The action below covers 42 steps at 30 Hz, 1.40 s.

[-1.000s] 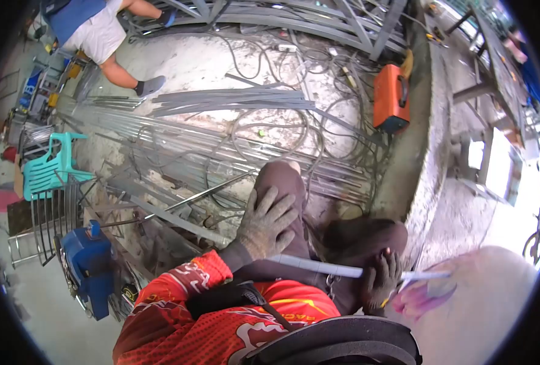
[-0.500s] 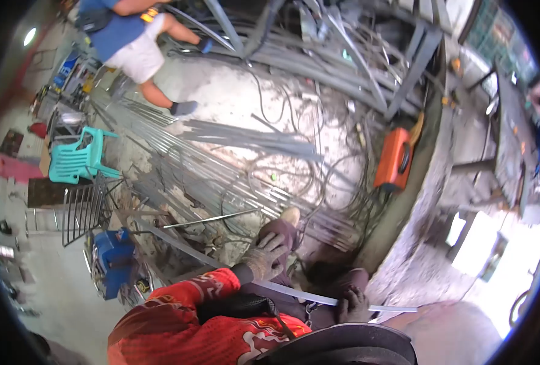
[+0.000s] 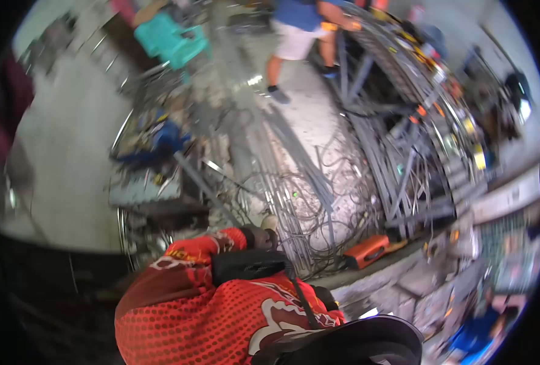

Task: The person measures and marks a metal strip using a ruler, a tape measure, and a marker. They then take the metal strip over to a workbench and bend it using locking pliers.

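Observation:
My left hand, in a dark work glove, is low in the middle of the view, close to my knee. Motion smears its fingers, so their pose is unclear. A flat grey metal bar slants down from the left and reaches my left wrist, where the sleeve and hand hide the rest. My right hand shows only as a dark patch beside my red shirt, above the black cap brim. What it holds, if anything, is hidden.
Long metal bars and looped cables lie on the floor ahead. An orange case rests by the concrete ledge at right. A steel frame stands beyond. Another person walks near a turquoise chair. A cluttered workbench is at left.
My head has turned left and the view has swung round, blurring it. The metal bar's right part and most of my right hand have gone out of sight. My left glove now shows less.

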{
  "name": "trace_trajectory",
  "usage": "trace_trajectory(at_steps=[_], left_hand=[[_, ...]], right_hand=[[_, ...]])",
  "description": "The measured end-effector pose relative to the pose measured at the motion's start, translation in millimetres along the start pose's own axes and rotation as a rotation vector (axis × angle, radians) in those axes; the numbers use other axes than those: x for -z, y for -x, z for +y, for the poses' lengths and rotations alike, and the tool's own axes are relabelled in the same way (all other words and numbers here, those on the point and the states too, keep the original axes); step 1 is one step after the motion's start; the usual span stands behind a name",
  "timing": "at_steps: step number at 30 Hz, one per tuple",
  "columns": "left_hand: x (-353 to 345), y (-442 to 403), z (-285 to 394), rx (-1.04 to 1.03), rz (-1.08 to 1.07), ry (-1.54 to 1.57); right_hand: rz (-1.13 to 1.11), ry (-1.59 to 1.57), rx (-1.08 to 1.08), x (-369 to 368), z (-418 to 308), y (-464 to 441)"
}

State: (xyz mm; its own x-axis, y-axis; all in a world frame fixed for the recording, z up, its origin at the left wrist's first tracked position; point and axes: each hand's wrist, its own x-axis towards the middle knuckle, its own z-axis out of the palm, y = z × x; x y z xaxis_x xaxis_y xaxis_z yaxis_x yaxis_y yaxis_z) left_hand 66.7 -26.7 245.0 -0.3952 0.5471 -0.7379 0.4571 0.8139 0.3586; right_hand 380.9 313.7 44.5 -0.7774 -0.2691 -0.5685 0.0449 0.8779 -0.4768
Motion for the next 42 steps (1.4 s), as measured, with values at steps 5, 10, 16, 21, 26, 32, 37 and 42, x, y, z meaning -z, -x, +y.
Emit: trace_trajectory(at_steps=[5,10,16,21,26,32,37,42], left_hand=[[-5,7,-10,0.07,0.077,0.16],[-19,-41,-38,0.045,0.13,0.171],[42,-66,-68,0.101,0.089,0.198],[70,-82,-138,0.134,0.175,0.268],[72,-35,-185,0.305,0.24,0.506],[-31,-24,-217,0.616,0.343,0.817],[-82,-22,-181,0.798,0.586,1.028],[-47,-34,-101,1.102,0.617,1.217]], right_hand=[[-0.076,-0.193,-0.24,93,19,-46],[0.011,-0.24,-0.255,186,1,-120],[-0.009,-0.204,-0.12,269,-57,-209],[-0.117,-0.092,-0.004,318,-97,-284],[-0.218,0.037,0.102,361,-134,-359],[-0.342,0.184,0.25,406,-182,-445],[-0.497,0.322,0.402,422,-216,-511],[-0.695,0.496,0.566,447,-223,-580]])
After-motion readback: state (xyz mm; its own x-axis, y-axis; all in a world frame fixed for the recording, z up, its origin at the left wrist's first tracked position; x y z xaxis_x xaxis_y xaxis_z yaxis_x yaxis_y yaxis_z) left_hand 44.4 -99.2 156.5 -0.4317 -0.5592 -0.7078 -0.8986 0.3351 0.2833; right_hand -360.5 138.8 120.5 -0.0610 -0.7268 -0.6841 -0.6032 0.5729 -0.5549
